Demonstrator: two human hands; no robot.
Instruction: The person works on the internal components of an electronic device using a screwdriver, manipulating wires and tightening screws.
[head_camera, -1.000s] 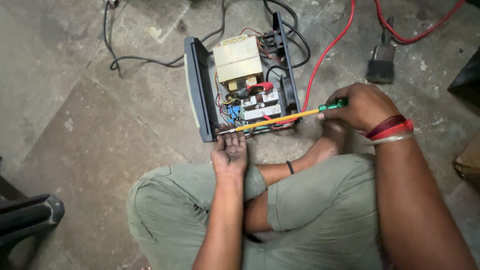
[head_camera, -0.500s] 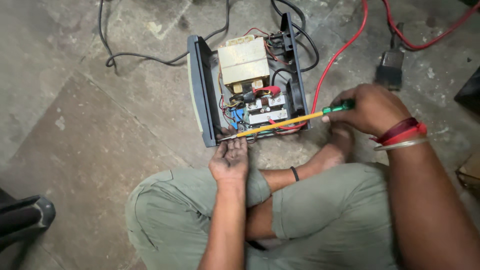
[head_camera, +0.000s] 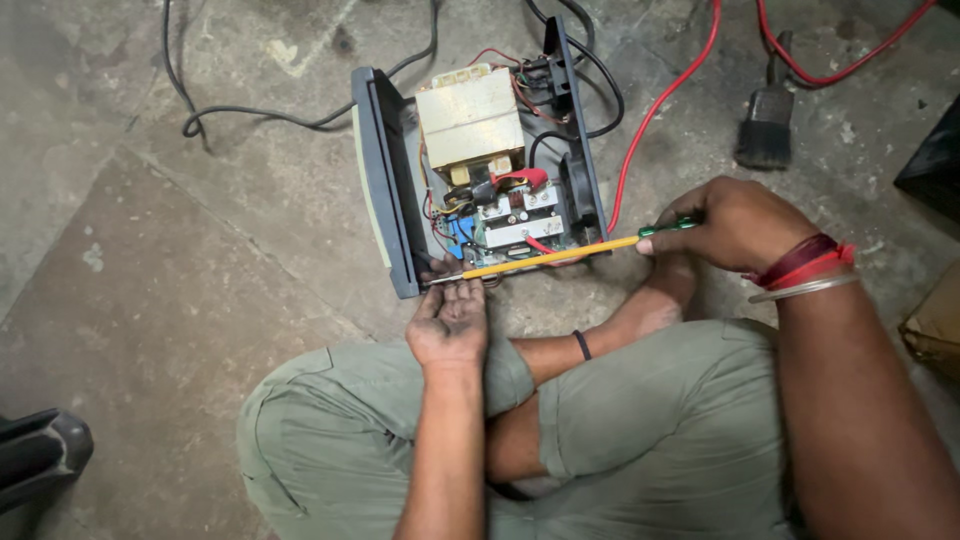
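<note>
Right hand: fingers wrapped tight on the green handle of a yellow-shaft screwdriver, tip low at the near corner of the open power unit on the floor. Left hand: fingers loosely curled just under the tip, touching the casing edge, likely steadying it. Red wire runs just beyond the right fingers; brush farther out; black cables well clear of the left.
</note>
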